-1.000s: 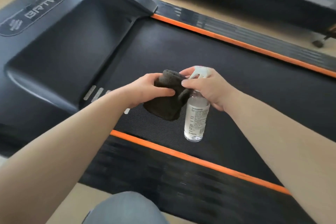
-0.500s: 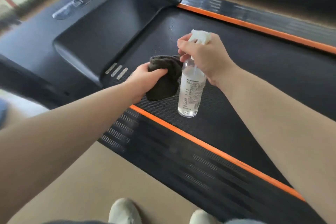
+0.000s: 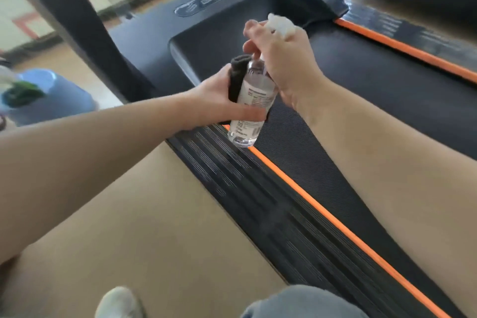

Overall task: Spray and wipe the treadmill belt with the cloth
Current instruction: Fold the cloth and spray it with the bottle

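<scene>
clear plastic bottle [image 3: 254,100] hangs nearly upright, its long axis tipped a little, between both hands. right hand [image 3: 286,59] has its fingers curled round the neck under the white spray head [image 3: 281,24]. left hand [image 3: 216,97] grips the dark cloth [image 3: 238,76] against the bottle's side, thumb across the label. the belt [image 3: 361,90] lies below and right of the fingers, past the orange stripe [image 3: 309,204]. the right hand is nearer it, so spraying likely means aiming that way.
</scene>
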